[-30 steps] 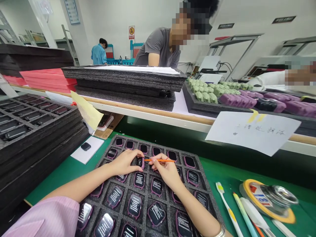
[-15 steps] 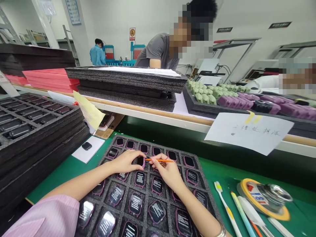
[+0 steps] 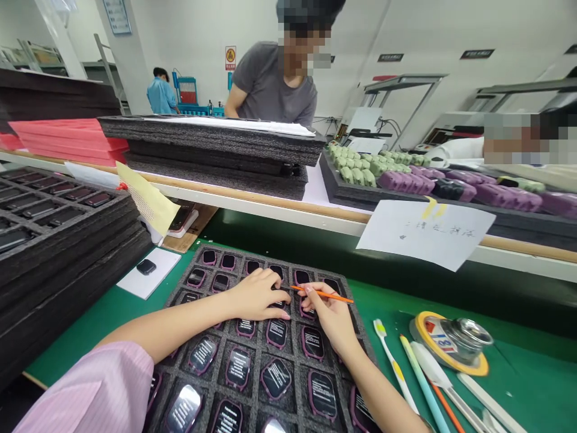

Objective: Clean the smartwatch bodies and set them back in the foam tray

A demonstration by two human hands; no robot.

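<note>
My left hand [image 3: 260,296] is over the foam tray, its thumb and fingers bent around a smartwatch [image 3: 279,304] with a dark screen, partly covered by the fingers. Between the fingertips of my right hand [image 3: 328,307] is a thin orange stick [image 3: 336,296], its tip pointing left toward my left hand. The dark grey foam tray [image 3: 258,355] has square compartments holding purple-rimmed smartwatches, such as a tilted one [image 3: 276,377]. Many screens show white text; those in the far rows look black.
Right of the tray lie a toothbrush [image 3: 393,361], a light-blue pen-like stick [image 3: 424,382] and a yellow tape roll [image 3: 478,364]. A dark watch body [image 3: 146,267] rests on white paper at left. Foam tray stacks [image 3: 67,258] stand left; a shelf [image 3: 252,207] crosses ahead, with co-workers behind.
My left hand has moved right from one watch to a neighbouring one. My right hand, with the orange stick, has also shifted right. The view has turned slightly, and the co-worker in grey is more upright.
</note>
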